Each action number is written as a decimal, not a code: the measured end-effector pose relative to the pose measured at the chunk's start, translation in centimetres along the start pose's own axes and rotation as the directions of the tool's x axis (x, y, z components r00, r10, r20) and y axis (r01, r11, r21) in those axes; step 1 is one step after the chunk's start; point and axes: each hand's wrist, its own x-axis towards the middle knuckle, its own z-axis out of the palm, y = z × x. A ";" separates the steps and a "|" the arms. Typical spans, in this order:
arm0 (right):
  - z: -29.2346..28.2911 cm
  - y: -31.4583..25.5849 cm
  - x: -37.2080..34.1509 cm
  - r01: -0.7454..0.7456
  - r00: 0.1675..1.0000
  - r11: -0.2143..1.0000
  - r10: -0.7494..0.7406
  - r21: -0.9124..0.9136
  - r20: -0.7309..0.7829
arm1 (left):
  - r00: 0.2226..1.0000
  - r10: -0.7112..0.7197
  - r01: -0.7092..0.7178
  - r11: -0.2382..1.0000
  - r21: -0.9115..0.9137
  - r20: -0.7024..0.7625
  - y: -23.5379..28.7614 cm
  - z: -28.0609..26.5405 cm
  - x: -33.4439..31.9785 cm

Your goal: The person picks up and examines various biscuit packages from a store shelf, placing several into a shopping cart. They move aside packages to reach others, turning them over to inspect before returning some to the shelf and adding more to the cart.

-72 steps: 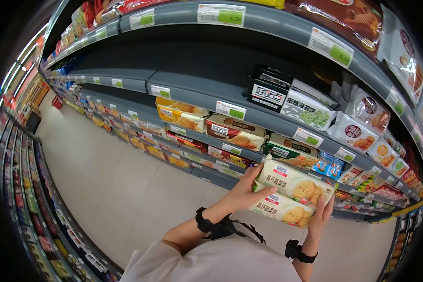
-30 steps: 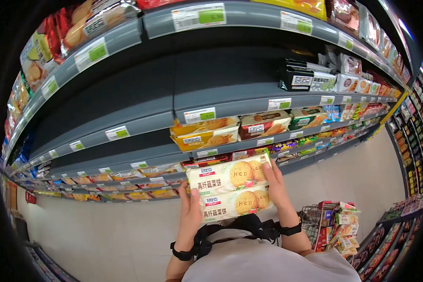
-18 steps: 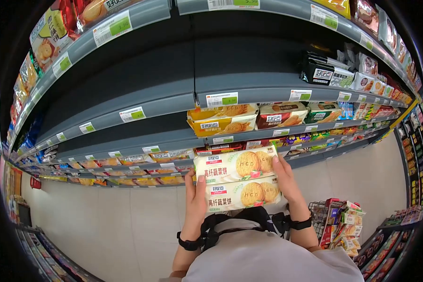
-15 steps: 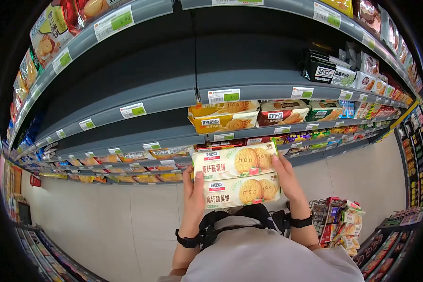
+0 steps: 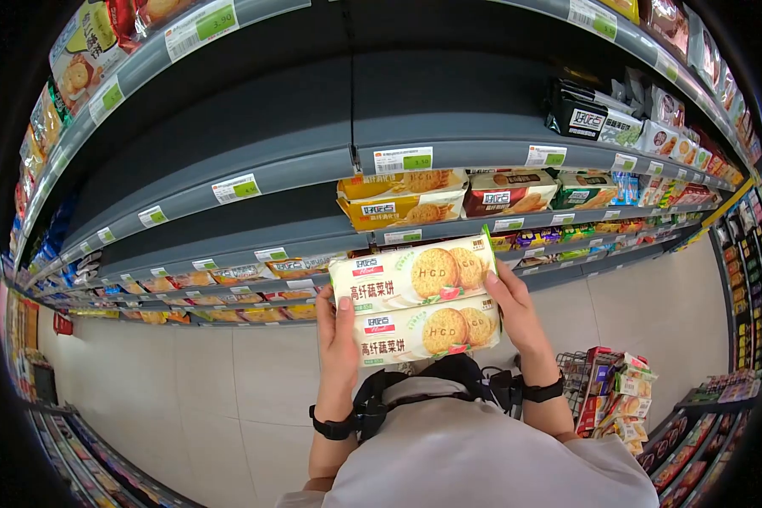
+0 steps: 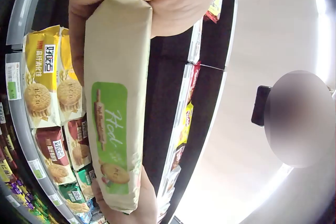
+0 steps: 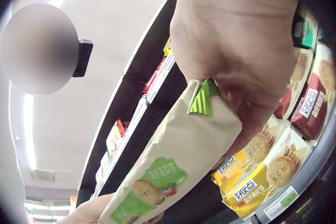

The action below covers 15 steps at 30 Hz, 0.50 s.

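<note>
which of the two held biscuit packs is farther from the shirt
The upper cream biscuit pack in the head view; the lower cream biscuit pack lies between it and the shirt.

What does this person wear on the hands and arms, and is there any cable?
Both the left hand and right hand are ungloved. The left wristband and right wristband are black. Pale sleeves leave the forearms bare. Black straps or cables, I cannot tell which, show between the wrists.
</note>
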 end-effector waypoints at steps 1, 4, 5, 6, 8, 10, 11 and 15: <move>0.0 -0.1 0.0 0.000 1.000 1.000 -0.001 0.017 0.011 | 1.000 -0.002 0.002 1.000 0.001 0.003 0.0 0.0 0.0; 0.3 -0.2 0.1 -0.008 1.000 0.998 0.008 0.058 0.015 | 1.000 -0.004 0.004 1.000 0.014 0.009 0.4 0.1 0.0; 0.2 -0.3 0.0 -0.017 1.000 0.997 0.017 0.076 0.008 | 1.000 0.002 -0.002 1.000 0.021 0.000 0.5 0.1 -0.1; 0.1 -0.1 0.0 -0.012 1.000 0.997 0.013 0.075 -0.021 | 1.000 0.005 -0.005 1.000 0.027 -0.001 0.4 0.1 -0.1; -0.2 0.5 0.1 -0.029 0.999 0.999 0.028 0.039 0.021 | 0.999 -0.034 0.034 0.999 0.023 0.000 -0.1 -0.1 0.0; -0.4 0.4 0.2 -0.006 1.000 1.000 0.006 0.021 0.002 | 0.998 -0.038 0.039 0.999 0.005 -0.055 0.1 0.4 -0.1; -0.5 0.6 0.3 -0.013 0.999 0.997 0.010 0.079 0.036 | 0.998 -0.050 0.050 0.999 -0.001 -0.048 0.0 0.4 0.0; -1.3 0.8 0.3 -0.021 0.998 0.986 0.011 0.164 0.064 | 0.995 -0.077 0.078 0.997 0.018 -0.068 -0.5 1.2 0.1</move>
